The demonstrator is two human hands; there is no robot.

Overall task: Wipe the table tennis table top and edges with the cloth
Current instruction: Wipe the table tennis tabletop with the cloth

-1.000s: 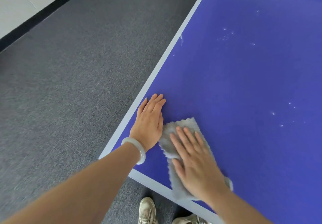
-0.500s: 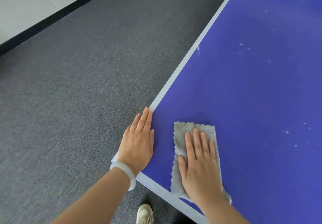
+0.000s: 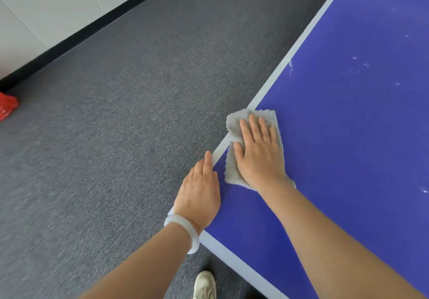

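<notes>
1. Head view, hands: the right hand [image 3: 257, 154] lies flat on the cloth [image 3: 267, 115], fingers straight and slightly spread, pressing it down rather than gripping it. The left hand [image 3: 199, 191] rests flat on the table's left edge just near of the cloth, fingers straight and together, holding nothing. A pale bracelet [image 3: 189, 229] sits on that wrist.

2. Head view, cloth: the grey cloth is on the table [image 3: 348, 150], close to its near-left corner. Its far-left corner laps over the white line [image 3: 275, 78] along the left edge.

3. Head view, what looks done: the blue top around and near of the hands shows no specks, so I judge the near-left corner wiped.

4. Head view, what is left: white specks [image 3: 359, 65] dot the top farther off and to the right, and a pale smear [image 3: 290, 65] sits beside the line beyond the cloth. Most of the top lies outside the picture, and the side faces of the edges cannot be seen. The task looks to be at an early stage.

5. Head view, surroundings: grey carpet [image 3: 116, 136] lies left of the table, with a shoe [image 3: 205, 284] at the bottom.
</notes>
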